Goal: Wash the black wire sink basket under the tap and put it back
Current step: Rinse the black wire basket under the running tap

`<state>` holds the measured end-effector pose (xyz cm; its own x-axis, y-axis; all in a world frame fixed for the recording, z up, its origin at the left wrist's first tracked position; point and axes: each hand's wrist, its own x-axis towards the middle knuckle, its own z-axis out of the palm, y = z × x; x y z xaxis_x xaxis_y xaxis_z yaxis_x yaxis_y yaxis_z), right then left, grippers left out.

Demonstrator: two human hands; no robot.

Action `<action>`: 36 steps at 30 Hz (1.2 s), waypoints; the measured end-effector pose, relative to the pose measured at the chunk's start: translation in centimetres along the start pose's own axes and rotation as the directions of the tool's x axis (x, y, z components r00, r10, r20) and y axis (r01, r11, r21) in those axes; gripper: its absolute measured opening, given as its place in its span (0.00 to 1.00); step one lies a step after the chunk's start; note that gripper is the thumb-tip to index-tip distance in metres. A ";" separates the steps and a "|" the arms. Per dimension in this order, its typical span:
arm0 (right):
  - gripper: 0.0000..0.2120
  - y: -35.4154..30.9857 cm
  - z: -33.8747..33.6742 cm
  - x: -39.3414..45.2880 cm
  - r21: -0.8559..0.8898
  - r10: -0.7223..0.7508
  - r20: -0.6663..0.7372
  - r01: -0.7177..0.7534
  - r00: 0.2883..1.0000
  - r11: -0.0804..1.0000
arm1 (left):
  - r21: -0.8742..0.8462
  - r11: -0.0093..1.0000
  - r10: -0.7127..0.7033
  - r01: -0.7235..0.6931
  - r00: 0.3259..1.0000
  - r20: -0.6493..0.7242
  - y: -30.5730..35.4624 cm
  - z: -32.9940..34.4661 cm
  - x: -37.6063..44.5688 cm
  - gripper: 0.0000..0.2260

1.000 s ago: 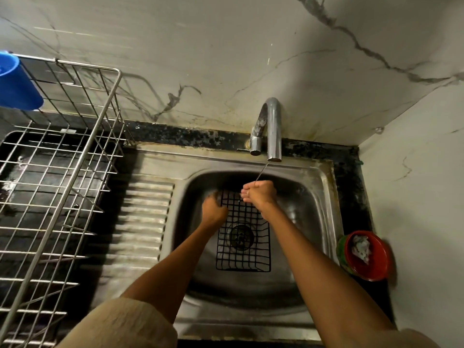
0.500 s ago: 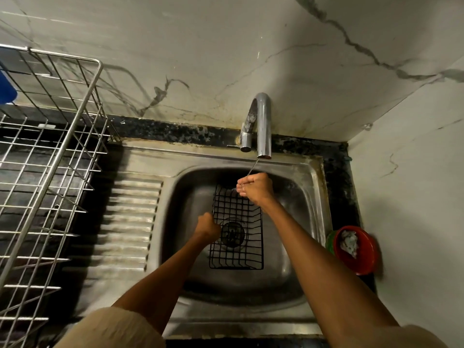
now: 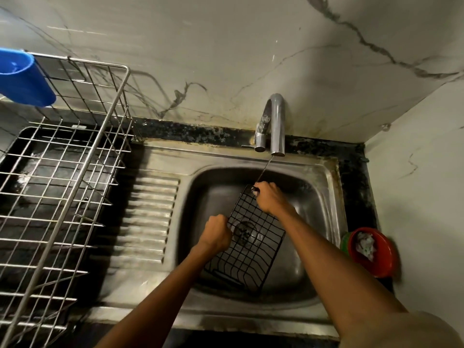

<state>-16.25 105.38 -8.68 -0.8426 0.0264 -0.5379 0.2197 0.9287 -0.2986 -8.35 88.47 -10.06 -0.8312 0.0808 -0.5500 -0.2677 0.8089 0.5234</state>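
Held over the sink (image 3: pixel 324 197), below the tap (image 3: pixel 277 126): basket (image 3: pixel 251 249), tilted. Left hand (image 3: pixel 217 233) fisted on its left edge, right hand (image 3: pixel 270 199) with fingers curled round the far corner under the thin stream. Best turned slowly, every wire passed beneath the water, grip kept firm. No brand or writing legible.

Black countertop (image 3: pixel 356 156), steel sink (image 3: pixel 326 177), red bowl (image 3: pixel 384 259)
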 end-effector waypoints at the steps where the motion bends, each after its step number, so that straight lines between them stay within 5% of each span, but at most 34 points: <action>1: 0.16 0.0 -0.4 -0.1 -0.006 -0.020 -0.007 0.020 1.000 1.000 | -0.005 1.000 0.003 -0.003 1.000 -0.010 0.0 -0.1 -0.1 0.07; 7: 0.20 -1.2 -3.1 -0.5 0.063 -0.159 -0.105 0.166 0.982 0.984 | -0.133 0.991 -0.013 -0.003 0.993 -0.120 1.4 -2.0 -1.4 0.02; 10: 0.25 -1.4 -3.6 -0.3 0.135 -0.189 -0.145 0.209 0.971 0.969 | -0.073 0.997 -0.036 0.028 0.994 -0.100 2.2 -3.2 -0.7 0.23; 12: 0.30 -1.7 -3.9 -0.5 0.164 -0.207 -0.167 0.234 0.964 0.958 | -0.183 0.981 0.044 -0.056 0.997 -0.071 2.9 -3.9 0.2 0.42; 13: 0.31 -1.8 -3.9 -0.6 0.171 -0.229 -0.177 0.259 0.957 0.951 | -0.272 0.954 0.107 -0.125 0.991 -0.081 3.4 -4.3 0.4 0.43; 19: 0.31 -2.8 -4.4 -2.4 0.193 -0.337 -0.280 0.397 0.899 0.898 | -0.466 0.860 0.096 -0.208 0.963 -0.252 5.3 -5.1 2.2 0.22; 26: 0.35 -2.5 -3.9 -4.0 -0.010 -0.506 -0.279 0.524 0.816 0.852 | -0.490 0.854 0.047 -0.176 0.964 -0.263 6.8 -4.8 2.0 0.31; 32: 0.37 2.4 -4.7 -4.4 -0.017 -0.291 -0.232 0.296 0.928 0.955 | -0.482 0.861 0.030 -0.161 0.963 -0.268 5.5 -5.7 1.7 0.27; 36: 0.41 1.2 -4.0 -5.2 0.032 -0.276 -0.219 0.289 0.936 0.957 | -0.476 0.862 0.046 -0.172 0.963 -0.265 5.8 -5.8 1.2 0.28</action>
<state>-13.54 107.82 -3.07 -0.9570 -0.1503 -0.2482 -0.0179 0.8843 -0.4666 -13.76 89.92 -3.95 -0.9421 -0.0399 -0.3330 -0.3198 0.4061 0.8560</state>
